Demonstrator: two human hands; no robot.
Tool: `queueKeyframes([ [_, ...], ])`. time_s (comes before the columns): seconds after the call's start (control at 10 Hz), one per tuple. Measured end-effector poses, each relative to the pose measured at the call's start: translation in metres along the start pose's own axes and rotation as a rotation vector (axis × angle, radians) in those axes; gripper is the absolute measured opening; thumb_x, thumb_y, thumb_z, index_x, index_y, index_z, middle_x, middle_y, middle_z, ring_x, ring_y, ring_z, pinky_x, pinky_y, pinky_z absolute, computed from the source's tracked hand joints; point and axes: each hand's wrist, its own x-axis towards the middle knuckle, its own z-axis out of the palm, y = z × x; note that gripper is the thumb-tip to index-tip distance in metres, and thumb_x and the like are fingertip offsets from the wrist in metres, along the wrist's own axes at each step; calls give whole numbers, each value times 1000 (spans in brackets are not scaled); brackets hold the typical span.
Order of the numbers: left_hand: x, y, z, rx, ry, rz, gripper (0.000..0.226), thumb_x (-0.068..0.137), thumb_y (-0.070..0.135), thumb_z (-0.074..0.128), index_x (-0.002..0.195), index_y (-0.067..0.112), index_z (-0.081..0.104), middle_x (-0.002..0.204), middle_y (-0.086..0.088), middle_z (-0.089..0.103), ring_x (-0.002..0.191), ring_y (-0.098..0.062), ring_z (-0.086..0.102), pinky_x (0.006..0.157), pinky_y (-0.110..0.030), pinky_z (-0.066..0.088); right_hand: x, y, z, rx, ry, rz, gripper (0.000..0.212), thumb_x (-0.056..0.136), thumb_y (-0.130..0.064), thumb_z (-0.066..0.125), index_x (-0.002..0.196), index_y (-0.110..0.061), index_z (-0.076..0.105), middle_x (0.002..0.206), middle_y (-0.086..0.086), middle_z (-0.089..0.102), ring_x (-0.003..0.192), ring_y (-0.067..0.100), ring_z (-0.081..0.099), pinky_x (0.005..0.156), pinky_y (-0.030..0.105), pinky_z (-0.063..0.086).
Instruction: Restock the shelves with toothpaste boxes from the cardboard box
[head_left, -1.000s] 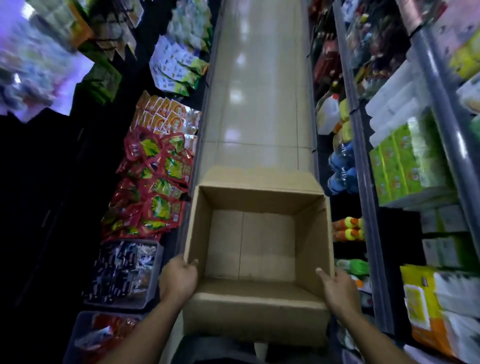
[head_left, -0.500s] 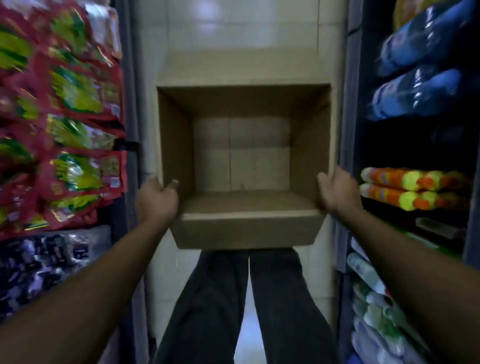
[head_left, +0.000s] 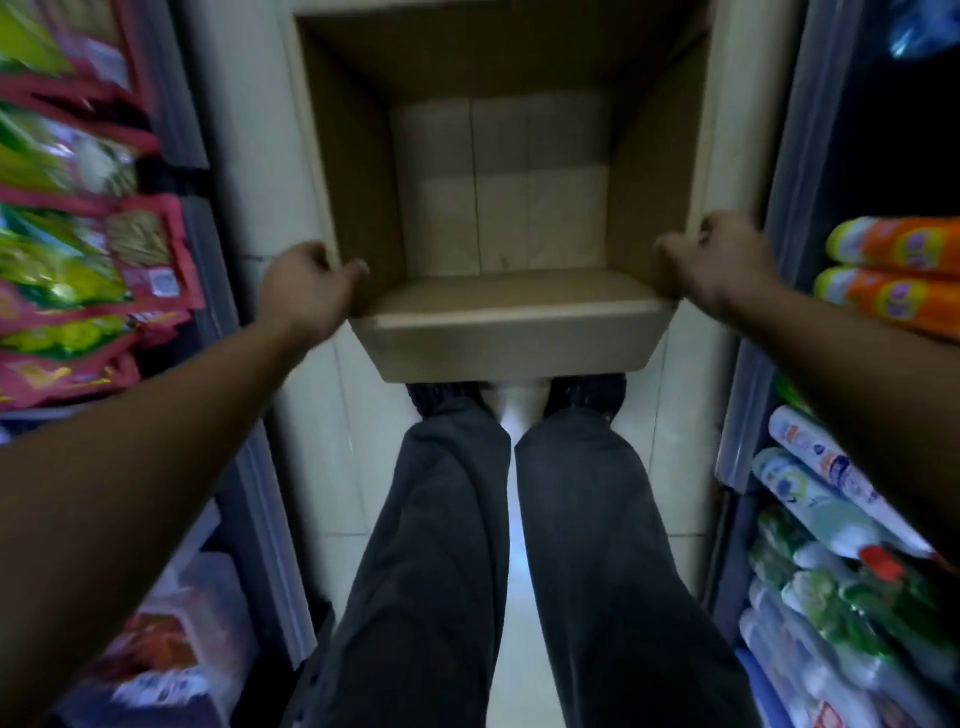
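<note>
Both my hands are clamped on the cardboard box (head_left: 498, 332). My left hand (head_left: 306, 291) has its fingers (head_left: 318, 260) curled over the rim of the left wall, and my right hand (head_left: 722, 265) grips the right wall the same way, both near the corners closest to me. The box sits low in the aisle, its near wall just beside my shoes (head_left: 441, 402). Whether its base touches the floor (head_left: 244, 130) I cannot tell. Inside I see only bare cardboard and no toothpaste boxes (so it should weigh next to nothing).

That lightness is the trouble. I am holding thin walls, not the base, and a hard squeeze could buckle a wall or fold it inward. With both grips at the near end, the far end could dip or swing. The aisle is tight, so a swinging corner could clip the snack packets (head_left: 78, 249) on my left or roll the orange bottles (head_left: 893, 270) on my right off their shelf. Set down carelessly, the box could land on my toes.

The floor is pale glossy tile, likely slippery under cardboard. Stocked shelves run close on both sides, and the light is dim.
</note>
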Motion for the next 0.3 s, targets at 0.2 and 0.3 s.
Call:
queueKeyframes([
  [0.2, -146, 27, -131, -44, -157, -41, 33, 93, 28, 74, 119, 8, 70, 107, -20, 74, 106, -37, 69, 97, -45, 54, -144, -10, -96, 161, -108, 56, 16, 93, -26, 67, 88, -11, 71, 85, 9, 68, 87, 29, 65, 76, 34, 49],
  [0.3, -245, 28, -187, -13, -206, -31, 18, 94, 26, 72, 105, 12, 74, 99, -13, 76, 97, -31, 71, 87, -37, 53, -238, -2, -138, 304, -137, 93, 21, 91, -18, 66, 71, -10, 66, 75, 21, 66, 69, 25, 59, 68, 39, 46],
])
